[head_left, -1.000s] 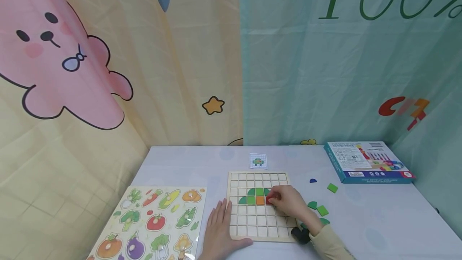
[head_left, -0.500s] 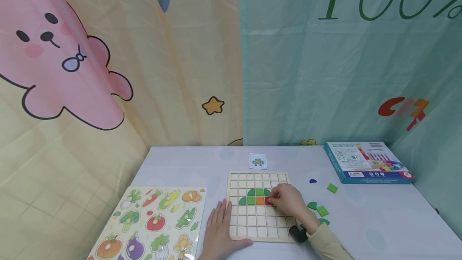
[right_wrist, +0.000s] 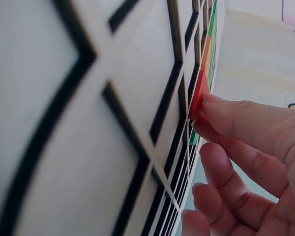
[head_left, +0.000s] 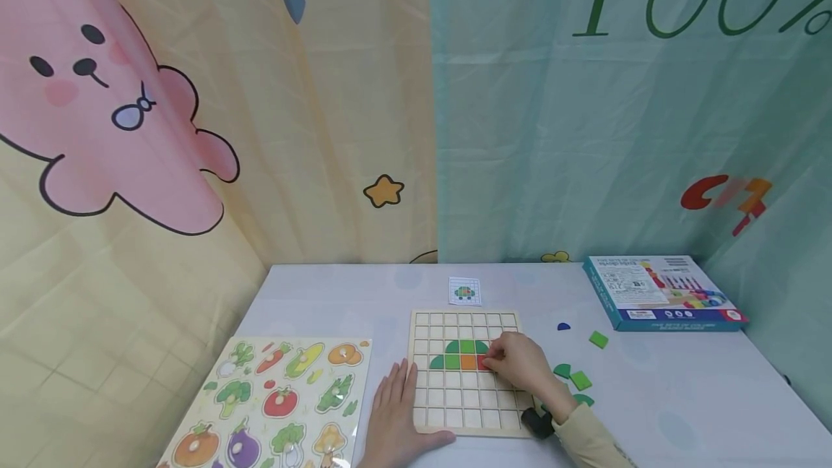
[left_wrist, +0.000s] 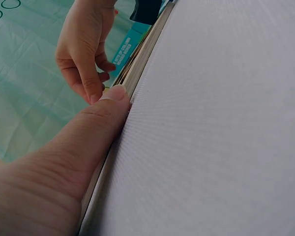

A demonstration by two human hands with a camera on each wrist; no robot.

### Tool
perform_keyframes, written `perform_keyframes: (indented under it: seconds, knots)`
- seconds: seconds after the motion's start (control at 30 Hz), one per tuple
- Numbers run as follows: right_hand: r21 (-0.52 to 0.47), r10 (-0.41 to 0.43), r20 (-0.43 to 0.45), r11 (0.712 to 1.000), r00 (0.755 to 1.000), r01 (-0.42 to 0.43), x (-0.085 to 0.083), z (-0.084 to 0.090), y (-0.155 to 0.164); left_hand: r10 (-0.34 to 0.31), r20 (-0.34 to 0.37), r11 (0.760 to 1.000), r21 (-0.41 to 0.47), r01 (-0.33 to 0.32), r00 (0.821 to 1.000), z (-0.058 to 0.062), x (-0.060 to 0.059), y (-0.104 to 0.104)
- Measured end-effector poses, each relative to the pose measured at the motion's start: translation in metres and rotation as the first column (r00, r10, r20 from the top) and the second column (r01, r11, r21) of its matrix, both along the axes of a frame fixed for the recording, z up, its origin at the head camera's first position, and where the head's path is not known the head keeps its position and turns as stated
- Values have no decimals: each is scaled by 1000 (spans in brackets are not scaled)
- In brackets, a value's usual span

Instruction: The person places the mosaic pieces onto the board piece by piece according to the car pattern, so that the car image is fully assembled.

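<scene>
A wooden grid board (head_left: pixel 464 399) lies flat in the middle of the table, with green pieces (head_left: pixel 451 361) and an orange square (head_left: pixel 468 362) set in its cells. My right hand (head_left: pixel 523 363) pinches a red tile (right_wrist: pixel 200 96) between thumb and index finger, at the cell right of the orange square. In the right wrist view the red tile sits at the grid lines, partly covered by the fingertips. My left hand (head_left: pixel 395 417) rests along the board's left edge, fingers straight; its thumb (left_wrist: pixel 101 118) touches the front edge.
Loose green pieces (head_left: pixel 581 380) and a blue half-circle (head_left: pixel 563 326) lie right of the board. A small pattern card (head_left: pixel 464 292) stands beyond it. The boxed set (head_left: pixel 663 293) is at the back right. A vegetable sticker sheet (head_left: pixel 305 374) lies on the left.
The red tile has settled a little lower and flatter beside the orange square. My right wrist has shifted slightly left; the left hand has stayed in place.
</scene>
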State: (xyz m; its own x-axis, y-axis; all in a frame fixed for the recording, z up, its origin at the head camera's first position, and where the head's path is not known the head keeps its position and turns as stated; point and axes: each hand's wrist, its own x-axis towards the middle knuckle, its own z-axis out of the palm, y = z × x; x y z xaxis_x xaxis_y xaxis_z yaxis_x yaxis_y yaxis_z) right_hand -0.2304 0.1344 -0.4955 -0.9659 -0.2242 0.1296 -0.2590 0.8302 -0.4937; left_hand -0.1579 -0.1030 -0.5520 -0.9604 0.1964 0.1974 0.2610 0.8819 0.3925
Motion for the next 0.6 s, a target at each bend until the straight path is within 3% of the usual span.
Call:
perform_keyframes:
  seconds: [0.33,0.6]
  knots:
    - [11,18,7,1000,1000,-18,1,0,3,2,22,1000,-1,-2,1000,2,-1,0]
    - [-13,76,87,997,993,-75,5,5,11,5,24,1000,-8,-5,1000,2,-1,1]
